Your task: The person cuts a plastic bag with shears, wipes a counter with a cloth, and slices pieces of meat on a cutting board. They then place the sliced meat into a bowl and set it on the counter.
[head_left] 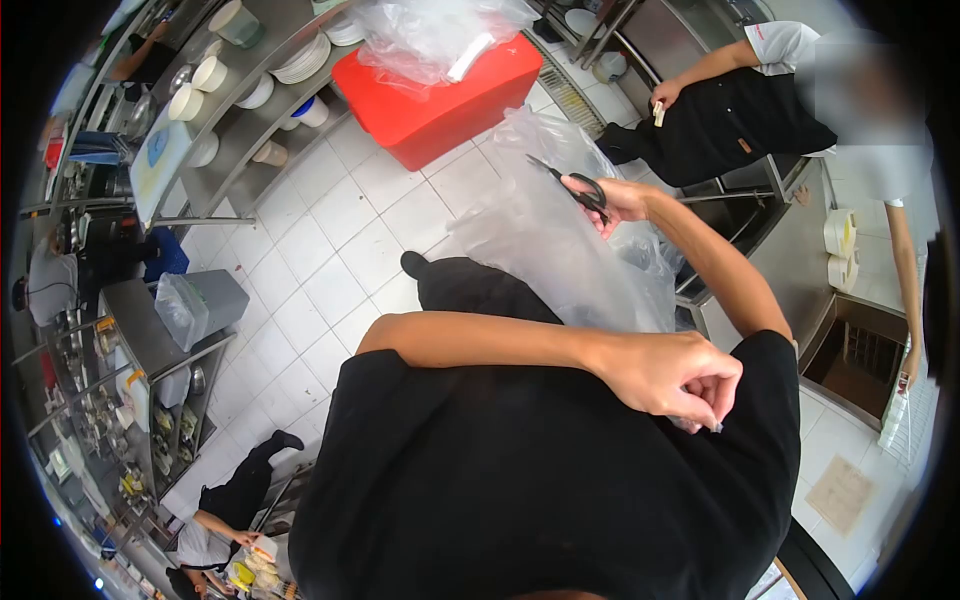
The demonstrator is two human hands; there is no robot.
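Note:
My right hand [622,203] is closed around the black handles of a pair of scissors [590,192], whose blades point away to the upper left. Below and beside the scissors hangs a large clear plastic bag [570,255], running down behind my left forearm. My left hand [672,375] crosses in front of my chest, its fingers curled into a pinch. A small greyish bit of clear plastic [717,428] pokes out at the fingertips; whether it joins the large bag is hidden.
A red bin [450,105] with crumpled clear bags [430,40] on top stands ahead on the tiled floor. Metal shelves [225,150] with bowls and plates are on the left. A co-worker in a black apron [745,125] is close at the upper right; another person [235,505] is lower left.

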